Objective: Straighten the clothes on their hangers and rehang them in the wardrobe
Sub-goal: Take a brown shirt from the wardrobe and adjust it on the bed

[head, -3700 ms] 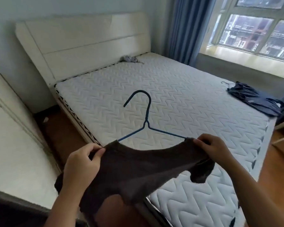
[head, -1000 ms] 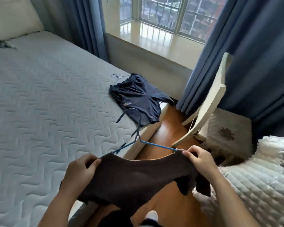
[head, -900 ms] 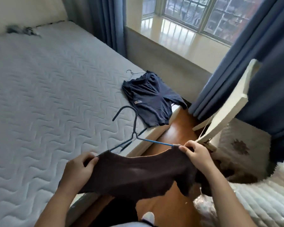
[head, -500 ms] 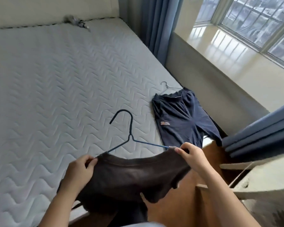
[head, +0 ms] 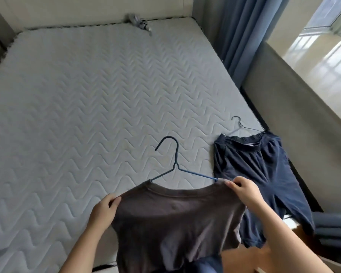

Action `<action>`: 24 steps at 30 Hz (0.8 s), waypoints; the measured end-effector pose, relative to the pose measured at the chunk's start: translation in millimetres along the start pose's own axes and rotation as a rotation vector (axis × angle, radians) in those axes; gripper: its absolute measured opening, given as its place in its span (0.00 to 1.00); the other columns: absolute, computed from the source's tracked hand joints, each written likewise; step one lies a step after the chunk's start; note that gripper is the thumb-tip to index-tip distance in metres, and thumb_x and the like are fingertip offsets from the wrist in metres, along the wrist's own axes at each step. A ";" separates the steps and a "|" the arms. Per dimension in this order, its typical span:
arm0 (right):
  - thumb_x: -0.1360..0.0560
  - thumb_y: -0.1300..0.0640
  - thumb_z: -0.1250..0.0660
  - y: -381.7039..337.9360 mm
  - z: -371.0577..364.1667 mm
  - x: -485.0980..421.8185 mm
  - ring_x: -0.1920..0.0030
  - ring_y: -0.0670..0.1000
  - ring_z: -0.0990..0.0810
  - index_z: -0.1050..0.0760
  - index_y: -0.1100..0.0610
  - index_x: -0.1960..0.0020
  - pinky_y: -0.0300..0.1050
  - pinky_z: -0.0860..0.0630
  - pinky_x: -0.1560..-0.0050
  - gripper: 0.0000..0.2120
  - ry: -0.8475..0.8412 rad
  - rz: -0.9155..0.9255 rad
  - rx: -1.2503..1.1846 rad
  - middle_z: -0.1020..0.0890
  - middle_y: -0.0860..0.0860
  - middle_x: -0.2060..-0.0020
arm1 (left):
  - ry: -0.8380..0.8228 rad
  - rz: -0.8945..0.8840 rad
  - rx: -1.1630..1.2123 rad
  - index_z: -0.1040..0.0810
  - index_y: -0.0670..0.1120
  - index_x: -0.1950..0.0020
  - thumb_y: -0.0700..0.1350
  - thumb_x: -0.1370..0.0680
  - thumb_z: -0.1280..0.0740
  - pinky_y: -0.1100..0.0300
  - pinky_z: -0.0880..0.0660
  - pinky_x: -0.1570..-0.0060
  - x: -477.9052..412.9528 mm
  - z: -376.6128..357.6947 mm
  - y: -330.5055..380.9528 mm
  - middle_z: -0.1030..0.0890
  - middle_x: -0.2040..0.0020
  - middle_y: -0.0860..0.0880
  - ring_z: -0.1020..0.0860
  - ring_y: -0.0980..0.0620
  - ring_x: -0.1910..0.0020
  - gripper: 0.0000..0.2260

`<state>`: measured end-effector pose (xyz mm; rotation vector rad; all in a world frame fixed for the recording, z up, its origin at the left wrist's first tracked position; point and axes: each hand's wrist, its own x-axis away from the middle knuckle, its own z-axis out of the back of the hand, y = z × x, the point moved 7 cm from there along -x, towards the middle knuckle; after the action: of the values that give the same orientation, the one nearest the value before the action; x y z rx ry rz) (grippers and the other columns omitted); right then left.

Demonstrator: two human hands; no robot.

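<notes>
A dark brown cotton T-shirt (head: 175, 217) hangs on a blue wire hanger (head: 176, 164) held over the near edge of the white quilted mattress (head: 87, 115), with the hook pointing away from the person. The left hand (head: 104, 211) pinches one shoulder of the shirt and the right hand (head: 246, 191) pinches the other, where the hanger arm emerges. Open mattress spreads wide to the left and beyond the hook. Just right of the shirt, along the mattress's right edge, lies a navy elastic-waisted garment (head: 254, 170) on a thin grey wire hanger (head: 238, 125), its lower end spilling off the near corner. That makes two garments and two hangers. One small grey crumpled bundle (head: 138, 22) sits at the far edge, and a blue curtain (head: 236, 36) hangs at the far right corner
</notes>
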<state>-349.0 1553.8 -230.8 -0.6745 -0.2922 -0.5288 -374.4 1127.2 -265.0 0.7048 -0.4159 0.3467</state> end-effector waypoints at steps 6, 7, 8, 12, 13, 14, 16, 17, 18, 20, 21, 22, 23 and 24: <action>0.26 0.49 0.34 -40.2 0.6 -87.8 0.59 0.55 0.24 0.23 0.61 0.60 0.44 0.35 0.61 0.14 -0.095 0.051 0.020 0.23 0.54 0.66 | 0.160 0.093 0.082 0.24 0.41 0.56 0.46 0.22 0.38 0.55 0.33 0.58 -46.1 6.6 23.6 0.20 0.56 0.42 0.24 0.41 0.53 0.10; 0.26 0.50 0.34 -50.4 -0.3 -103.7 0.57 0.57 0.23 0.23 0.61 0.59 0.44 0.35 0.60 0.13 -0.109 0.085 0.041 0.23 0.54 0.64 | 0.181 0.094 0.085 0.24 0.41 0.54 0.47 0.22 0.38 0.55 0.33 0.58 -58.2 9.9 29.1 0.20 0.56 0.43 0.24 0.41 0.53 0.10; 0.25 0.52 0.34 -60.0 -2.5 -121.2 0.55 0.57 0.23 0.24 0.61 0.58 0.44 0.35 0.59 0.12 -0.128 0.119 0.067 0.23 0.54 0.63 | 0.197 0.096 0.079 0.24 0.41 0.54 0.47 0.22 0.39 0.55 0.33 0.58 -71.3 13.4 34.3 0.21 0.57 0.44 0.24 0.41 0.53 0.10; 0.23 0.55 0.37 -87.7 -16.8 -192.7 0.50 0.58 0.22 0.24 0.61 0.51 0.43 0.36 0.57 0.09 -0.172 0.182 0.124 0.20 0.58 0.56 | 0.244 0.105 0.032 0.29 0.43 0.58 0.49 0.21 0.40 0.55 0.35 0.62 -129.2 20.4 52.8 0.25 0.61 0.45 0.26 0.43 0.58 0.11; 0.23 0.56 0.38 -92.8 -20.8 -211.1 0.50 0.59 0.22 0.24 0.62 0.50 0.43 0.36 0.57 0.10 -0.167 0.188 0.132 0.19 0.59 0.54 | 0.253 0.100 0.013 0.28 0.43 0.58 0.49 0.21 0.40 0.55 0.35 0.62 -146.7 20.2 58.0 0.24 0.61 0.45 0.26 0.43 0.58 0.11; 0.23 0.56 0.39 -96.3 -25.3 -230.1 0.50 0.59 0.22 0.25 0.62 0.49 0.43 0.35 0.56 0.10 -0.161 0.187 0.132 0.19 0.60 0.52 | 0.259 0.088 -0.014 0.28 0.42 0.58 0.49 0.21 0.41 0.55 0.35 0.61 -166.1 18.6 62.7 0.23 0.60 0.43 0.26 0.43 0.58 0.11; 0.22 0.56 0.40 -101.6 -34.9 -268.0 0.52 0.57 0.24 0.25 0.62 0.50 0.43 0.36 0.56 0.09 -0.146 0.185 0.133 0.19 0.60 0.52 | 0.254 0.045 -0.085 0.25 0.40 0.55 0.49 0.21 0.41 0.55 0.33 0.60 -209.3 11.6 70.8 0.20 0.56 0.39 0.24 0.40 0.56 0.13; 0.22 0.56 0.40 -103.1 -40.4 -288.4 0.54 0.56 0.25 0.26 0.60 0.53 0.43 0.36 0.56 0.08 -0.133 0.190 0.131 0.20 0.61 0.52 | 0.246 0.019 -0.120 0.25 0.39 0.53 0.49 0.21 0.41 0.55 0.33 0.59 -233.3 5.9 74.6 0.20 0.54 0.38 0.24 0.39 0.53 0.14; 0.22 0.56 0.39 -103.4 -46.5 -309.6 0.55 0.56 0.26 0.27 0.58 0.55 0.44 0.35 0.57 0.06 -0.118 0.194 0.124 0.19 0.61 0.52 | 0.237 -0.001 -0.148 0.25 0.38 0.51 0.50 0.21 0.42 0.55 0.32 0.58 -257.5 -1.0 77.7 0.20 0.52 0.37 0.23 0.38 0.51 0.15; 0.23 0.56 0.39 -99.9 -61.1 -351.4 0.54 0.57 0.25 0.30 0.54 0.58 0.44 0.35 0.57 0.05 -0.077 0.196 0.111 0.20 0.60 0.55 | 0.232 -0.021 -0.177 0.25 0.38 0.51 0.50 0.21 0.42 0.54 0.32 0.57 -304.4 -17.2 81.1 0.20 0.51 0.37 0.24 0.38 0.50 0.15; 0.23 0.56 0.38 -97.0 -68.7 -371.0 0.54 0.57 0.24 0.30 0.53 0.58 0.44 0.35 0.57 0.05 -0.056 0.194 0.106 0.20 0.59 0.55 | 0.243 -0.030 -0.178 0.25 0.38 0.53 0.50 0.21 0.42 0.54 0.33 0.57 -325.8 -25.6 83.0 0.20 0.52 0.36 0.24 0.38 0.51 0.15; 0.23 0.56 0.38 -93.2 -77.1 -389.9 0.54 0.57 0.25 0.30 0.53 0.58 0.44 0.35 0.57 0.05 -0.039 0.188 0.100 0.20 0.59 0.55 | 0.260 -0.036 -0.166 0.25 0.38 0.55 0.50 0.21 0.41 0.55 0.33 0.58 -346.3 -34.0 83.9 0.20 0.54 0.36 0.24 0.38 0.52 0.15; 0.23 0.55 0.38 -89.5 -85.6 -407.5 0.54 0.57 0.25 0.29 0.53 0.58 0.44 0.35 0.57 0.05 -0.021 0.182 0.093 0.19 0.59 0.54 | 0.277 -0.041 -0.139 0.26 0.38 0.57 0.49 0.21 0.40 0.55 0.34 0.60 -365.6 -42.5 83.6 0.21 0.56 0.37 0.24 0.38 0.55 0.15; 0.23 0.55 0.38 -85.2 -94.5 -424.2 0.53 0.58 0.24 0.29 0.53 0.58 0.44 0.35 0.57 0.05 -0.007 0.173 0.082 0.19 0.59 0.53 | 0.290 -0.046 -0.100 0.27 0.38 0.60 0.49 0.22 0.40 0.55 0.34 0.61 -384.0 -51.5 82.5 0.21 0.59 0.38 0.24 0.39 0.57 0.15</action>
<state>-739.7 1591.5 -436.0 -0.6156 -0.2577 -0.3479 -729.3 1157.4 -438.5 0.5552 -0.1404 0.3760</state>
